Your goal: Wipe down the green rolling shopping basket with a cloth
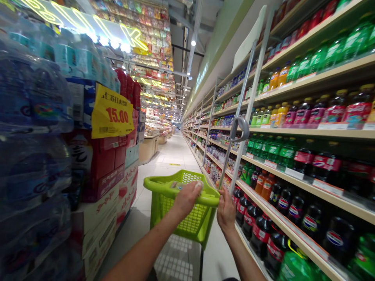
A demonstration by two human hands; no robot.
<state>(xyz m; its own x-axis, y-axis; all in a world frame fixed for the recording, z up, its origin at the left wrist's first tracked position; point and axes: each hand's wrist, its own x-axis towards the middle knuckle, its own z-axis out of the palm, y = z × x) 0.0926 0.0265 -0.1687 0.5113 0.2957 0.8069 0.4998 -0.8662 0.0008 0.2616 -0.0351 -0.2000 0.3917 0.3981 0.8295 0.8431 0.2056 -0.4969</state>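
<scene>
A lime-green plastic shopping cart (190, 224) with a lattice basket stands directly in front of me. My left hand (187, 197) is closed over the right half of its handle bar (164, 188), and a small white bit (199, 184) shows at its fingertips; I cannot make out what it is. At the cart's right rear corner my right hand (226, 208) is closed, its fingers pressed against the rim. A thin metal pole (225, 164) rises from beside these fingers, with a grey loop (239, 129) partway up. Whether the right hand also touches the pole is unclear.
Shelves (293, 177) of soda bottles line the right side closely. On the left, stacked drink cartons (99, 222) and wrapped water bottles (35, 164) carry a yellow price sign (113, 112). A tiled aisle (172, 150) runs ahead past produce stands (149, 148).
</scene>
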